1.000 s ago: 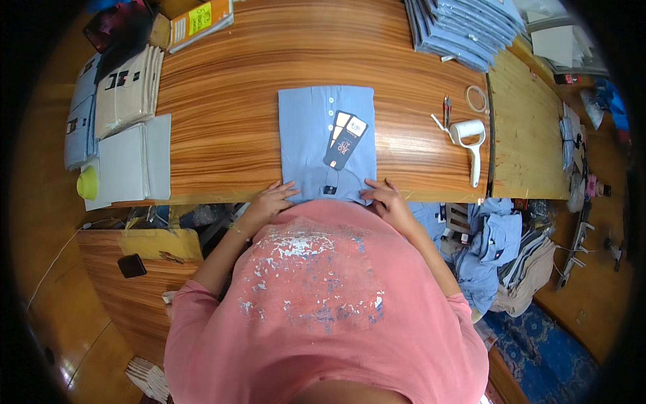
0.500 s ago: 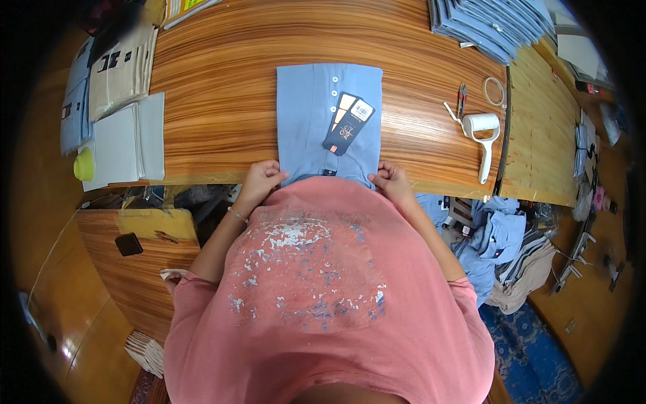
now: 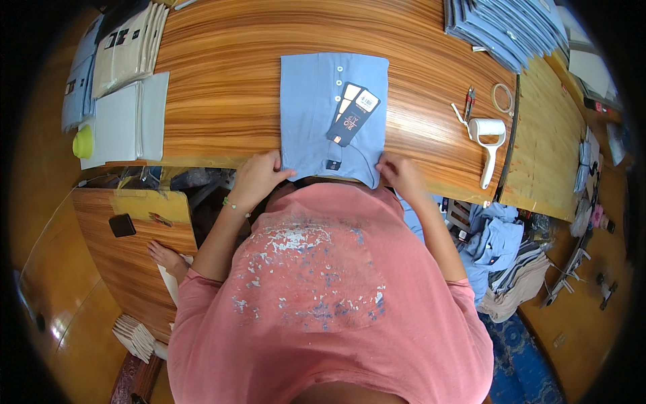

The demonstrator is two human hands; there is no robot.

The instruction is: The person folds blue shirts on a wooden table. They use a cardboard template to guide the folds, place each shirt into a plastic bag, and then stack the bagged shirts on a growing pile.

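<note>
A light blue folded shirt lies button side up, its near edge overhanging the table's front. Dark hang tags rest on it, and a small dark neck label shows by the near edge. At the shirt's near left corner my left hand is closed, thumb and fingers pinching the cloth. My right hand is likewise closed on the near right corner, where the fabric curves down. The fingertips of both hands are partly hidden.
Right of the shirt are a lint roller, red-handled snippers and a clear tape ring. Folded blue shirts are piled far right; bagged beige garments and white sheets lie left. A phone rests on a lower board.
The shirt's near edge has straightened out, uncovering more of the collar label. Both hands keep to its near corners. What looks like a bare foot now shows on the lower board at left.
</note>
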